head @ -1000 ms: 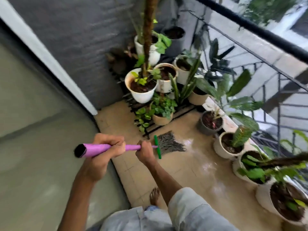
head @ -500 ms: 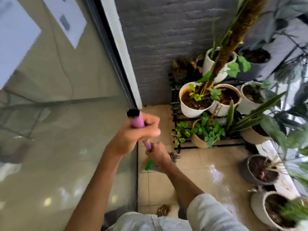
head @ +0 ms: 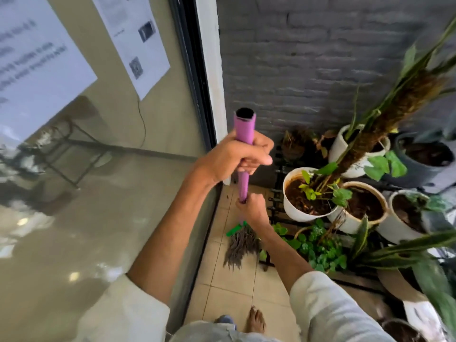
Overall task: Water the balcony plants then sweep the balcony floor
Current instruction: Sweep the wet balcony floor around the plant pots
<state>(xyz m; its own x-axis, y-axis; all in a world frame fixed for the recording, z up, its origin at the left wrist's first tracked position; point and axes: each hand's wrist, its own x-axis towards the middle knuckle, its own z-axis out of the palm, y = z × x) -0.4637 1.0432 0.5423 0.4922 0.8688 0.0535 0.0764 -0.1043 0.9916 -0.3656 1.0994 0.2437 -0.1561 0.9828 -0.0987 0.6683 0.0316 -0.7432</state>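
A broom with a purple handle [head: 244, 129] and grey bristles [head: 240, 248] under a green collar stands nearly upright by the glass door. My left hand [head: 239, 156] grips the handle near its top. Lower down, my right hand [head: 254, 211] grips the handle just above the collar. The bristles touch the beige tiled floor [head: 229, 292] beside the door track. Potted plants fill the right side, among them a white pot [head: 296, 211] with wet dark soil and a mossy pole.
A glass sliding door [head: 98, 193] with papers stuck to it fills the left. A grey brick wall [head: 320, 58] stands behind. A black metal plant rack [head: 276, 193] holds several pots. A bare foot [head: 256, 319] stands on the tiles below.
The broom swung from lying level, bristles out near the plant rack, to standing nearly upright with bristles by the door track. My view turned left toward the glass door.
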